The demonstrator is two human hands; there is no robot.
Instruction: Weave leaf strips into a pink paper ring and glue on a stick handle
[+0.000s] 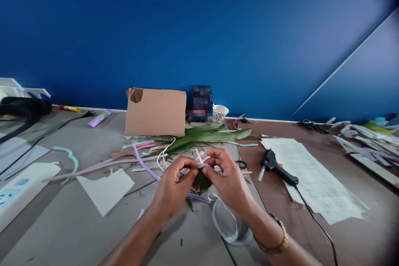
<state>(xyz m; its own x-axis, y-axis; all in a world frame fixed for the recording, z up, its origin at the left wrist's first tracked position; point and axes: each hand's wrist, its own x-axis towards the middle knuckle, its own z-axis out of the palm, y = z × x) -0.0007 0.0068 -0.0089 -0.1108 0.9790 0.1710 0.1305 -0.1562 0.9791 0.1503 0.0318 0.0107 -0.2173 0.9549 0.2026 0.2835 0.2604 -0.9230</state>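
Observation:
My left hand (175, 188) and my right hand (230, 181) meet at the middle of the table, thumbs and fingers pinched close together. Between their fingertips is a thin pale pink strip (204, 165), with one end sticking up. A dark green rounded piece (202, 182), perhaps leaf, shows just under the strip and between the hands; its far side is hidden. Beneath the hands lies a lilac fuzzy stem (199, 198). A clear round plastic container (229, 222) stands beside my right wrist, which wears a gold watch (282, 241).
Long green leaves (212, 135) lie before a cardboard box (156, 112). A black glue gun (277, 168) rests on printed papers (318, 183), its cord running toward me. A patterned paper cup (220, 113) stands behind. At left are a power strip (25, 191) and torn white paper (107, 191).

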